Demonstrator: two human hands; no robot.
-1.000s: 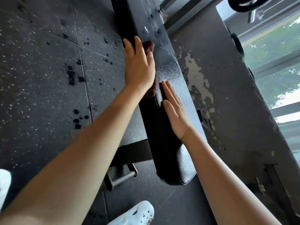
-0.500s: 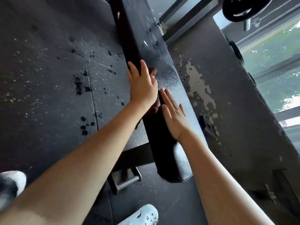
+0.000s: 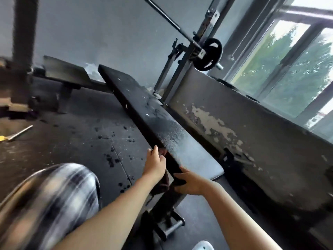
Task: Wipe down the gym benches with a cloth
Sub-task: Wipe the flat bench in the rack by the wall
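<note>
We see a long black padded gym bench (image 3: 162,123) running from the lower middle of the view up toward the back wall, its top marked with pale scuffs and specks. The left hand (image 3: 155,166) lies flat against the bench's left side edge, fingers straight and pointing up along it, and presses a dark reddish-brown cloth (image 3: 163,185) to the padding. A bit of the cloth shows above the thumb and a fold hangs below the wrist. The right hand (image 3: 191,184) grips the near left corner of the bench, thumb and fingers closed around its edge, just beside the left hand. Along the bench's right side stands a low grey wall with peeling paint (image 3: 234,134), and above it a large window (image 3: 292,73) with green trees outside. Behind the far end we make out a barbell (image 3: 165,18) carrying a black weight plate (image 3: 209,55). The dark speckled rubber floor (image 3: 75,141) spreads to the left, with a yellow-handled tool (image 3: 12,135) lying at its edge. A blurred knee in plaid fabric (image 3: 50,204) fills the lower left, and a white shoe (image 3: 202,246) peeks in at the bottom
</note>
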